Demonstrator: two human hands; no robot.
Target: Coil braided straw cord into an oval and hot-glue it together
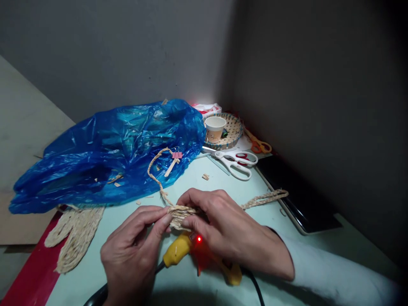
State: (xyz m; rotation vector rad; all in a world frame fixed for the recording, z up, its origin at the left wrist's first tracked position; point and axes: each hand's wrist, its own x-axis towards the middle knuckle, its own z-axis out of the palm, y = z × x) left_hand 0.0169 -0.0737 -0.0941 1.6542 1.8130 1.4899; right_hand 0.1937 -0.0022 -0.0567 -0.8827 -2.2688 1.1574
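Observation:
Both my hands meet low in the middle over a small coil of braided straw rope (180,214). My left hand (134,250) pinches the coil's left end between thumb and fingers. My right hand (223,227) presses fingers closed over its right side. One braided tail (157,176) curls up to a pink binder clip (177,155) on the blue plastic bag (108,153). Another tail (266,197) runs right across the pale green table (191,178). A yellow glue gun (178,250) with a lit red lamp lies just under my hands.
A woven straw piece (75,236) lies at the left by a red strip. At the back stand a flat basket (231,129) with a paper cup (214,127), white-handled scissors (237,163) and orange scissors (259,145). A dark flat device (296,195) lies along the right wall.

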